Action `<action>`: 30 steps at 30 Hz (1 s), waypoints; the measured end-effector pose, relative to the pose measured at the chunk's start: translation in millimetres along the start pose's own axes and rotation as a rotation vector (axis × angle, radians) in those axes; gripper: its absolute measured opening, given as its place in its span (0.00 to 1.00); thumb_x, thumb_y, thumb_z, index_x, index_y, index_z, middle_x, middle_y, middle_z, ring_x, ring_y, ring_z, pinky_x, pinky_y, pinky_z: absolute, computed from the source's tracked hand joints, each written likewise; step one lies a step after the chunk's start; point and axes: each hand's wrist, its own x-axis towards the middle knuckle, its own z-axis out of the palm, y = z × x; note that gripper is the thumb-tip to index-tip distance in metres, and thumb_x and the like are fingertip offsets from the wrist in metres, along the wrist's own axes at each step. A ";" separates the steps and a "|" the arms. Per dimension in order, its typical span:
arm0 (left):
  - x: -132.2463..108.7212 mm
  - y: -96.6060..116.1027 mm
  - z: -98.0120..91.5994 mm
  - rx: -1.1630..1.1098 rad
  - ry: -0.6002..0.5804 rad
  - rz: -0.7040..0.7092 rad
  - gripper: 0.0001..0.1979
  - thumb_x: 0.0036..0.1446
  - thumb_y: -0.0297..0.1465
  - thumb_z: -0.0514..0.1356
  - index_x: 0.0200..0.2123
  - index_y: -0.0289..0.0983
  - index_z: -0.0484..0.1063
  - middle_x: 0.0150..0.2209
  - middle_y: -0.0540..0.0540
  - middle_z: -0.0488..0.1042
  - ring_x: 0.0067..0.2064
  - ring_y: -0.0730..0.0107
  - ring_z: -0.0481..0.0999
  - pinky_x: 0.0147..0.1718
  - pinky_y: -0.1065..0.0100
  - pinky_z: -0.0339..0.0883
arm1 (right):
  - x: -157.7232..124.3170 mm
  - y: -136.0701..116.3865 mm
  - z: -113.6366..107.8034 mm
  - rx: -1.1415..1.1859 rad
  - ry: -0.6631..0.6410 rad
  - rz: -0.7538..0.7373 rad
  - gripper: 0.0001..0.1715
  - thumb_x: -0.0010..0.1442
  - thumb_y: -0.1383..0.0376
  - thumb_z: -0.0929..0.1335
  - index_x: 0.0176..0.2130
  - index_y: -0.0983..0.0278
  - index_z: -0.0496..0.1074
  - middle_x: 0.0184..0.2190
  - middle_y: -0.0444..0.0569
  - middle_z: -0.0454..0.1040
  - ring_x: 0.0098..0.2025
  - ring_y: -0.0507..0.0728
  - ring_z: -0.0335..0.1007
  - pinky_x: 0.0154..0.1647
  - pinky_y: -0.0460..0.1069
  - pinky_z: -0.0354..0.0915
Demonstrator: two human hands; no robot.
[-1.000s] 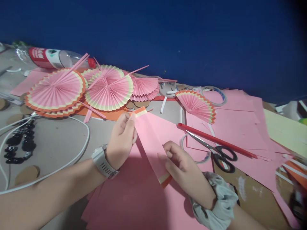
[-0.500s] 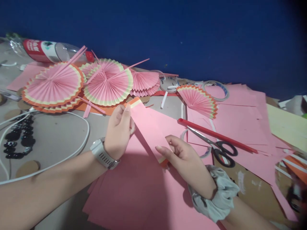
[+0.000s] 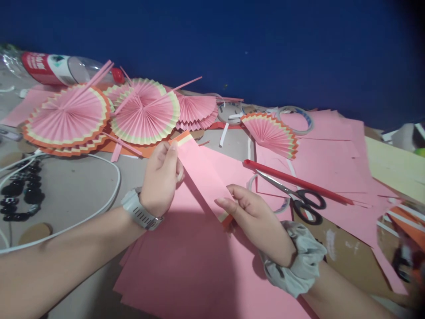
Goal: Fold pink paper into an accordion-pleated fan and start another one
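Between my hands is a pink paper strip (image 3: pixel 203 177) with yellow and orange bands at both ends. My left hand (image 3: pixel 162 175) pinches its upper left end, thumb on top. At the lower right end, my right hand (image 3: pixel 254 217) grips the strip between thumb and fingers. The strip is held slanted over a stack of pink paper sheets (image 3: pixel 186 270). Right of my right hand lie scissors (image 3: pixel 292 195) with black handles, next to a long red stick-like piece (image 3: pixel 299 182).
Pleated paper fans (image 3: pixel 144 110) lie along the back, with a smaller folded fan (image 3: pixel 270 135) to the right. A plastic bottle (image 3: pixel 66 68) lies behind them. Tape rolls (image 3: pixel 295 119), more pink sheets (image 3: pixel 335 164), a white cable (image 3: pixel 113 195) and black beads (image 3: pixel 23 190) surround the work area.
The view has shifted slightly, so the surroundings appear a little further left and up. Both hands keep their hold on the paper strip, with hardly any movement.
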 end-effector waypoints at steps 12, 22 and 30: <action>1.5 -0.2 -0.4 -0.027 -0.009 -0.001 0.15 0.60 0.44 0.53 0.27 0.41 0.58 0.14 0.57 0.52 0.14 0.79 0.49 0.14 0.71 0.42 | 0.1 -0.5 2.5 0.048 0.027 -0.020 0.13 0.59 0.56 0.65 0.30 0.62 0.63 0.19 0.37 0.68 0.19 0.47 0.66 0.18 0.41 0.61; -17.0 8.6 9.8 0.155 -0.346 -0.116 0.20 0.57 0.46 0.53 0.22 0.38 0.60 0.14 0.53 0.60 0.16 0.75 0.60 0.14 0.72 0.53 | -1.3 3.5 2.9 0.148 0.105 -0.026 0.15 0.58 0.54 0.65 0.30 0.62 0.61 0.17 0.36 0.63 0.16 0.46 0.59 0.16 0.41 0.58; -26.5 12.2 12.6 0.631 -0.472 -0.132 0.25 0.61 0.44 0.48 0.16 0.35 0.56 0.13 0.55 0.58 0.17 0.81 0.58 0.16 0.77 0.52 | -0.3 0.0 0.8 0.125 0.098 -0.011 0.15 0.59 0.54 0.65 0.32 0.62 0.60 0.17 0.35 0.63 0.16 0.46 0.62 0.17 0.41 0.60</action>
